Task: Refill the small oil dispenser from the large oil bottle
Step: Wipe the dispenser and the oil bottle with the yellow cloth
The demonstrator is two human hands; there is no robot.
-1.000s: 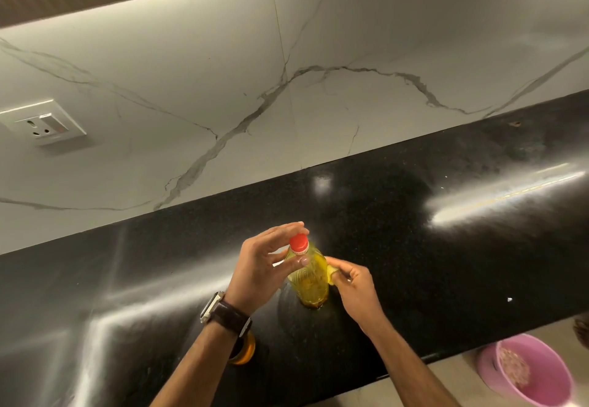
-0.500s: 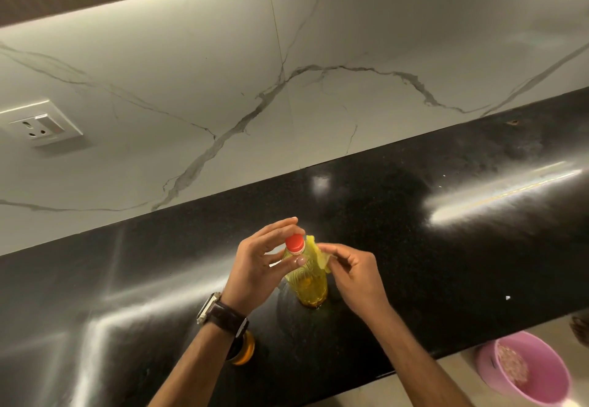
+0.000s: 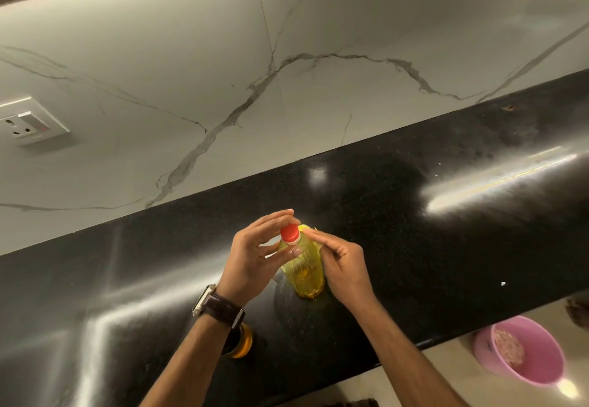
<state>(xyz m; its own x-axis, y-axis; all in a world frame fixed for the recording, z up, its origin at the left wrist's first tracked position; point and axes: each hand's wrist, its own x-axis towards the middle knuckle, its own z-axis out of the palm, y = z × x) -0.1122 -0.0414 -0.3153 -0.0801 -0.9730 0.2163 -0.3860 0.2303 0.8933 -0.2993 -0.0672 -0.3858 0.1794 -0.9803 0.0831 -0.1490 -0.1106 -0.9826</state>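
So you've got the big clear plastic bottle of yellow oil standing upright on the glossy black stone countertop, roughly in the middle and a bit toward the front edge. Your left hand is curled around its neck, fingertips pinching the round red screw cap, thumb pressed on the shoulder just below. Your right hand is closed on the bottle's right side, fingers touching near the top by a bit of yellow label. The small amber-coloured dispenser sits near the front edge, mostly hidden under your left wrist with the dark-strapped watch. A pink plastic bowl sits down below the counter on the right.
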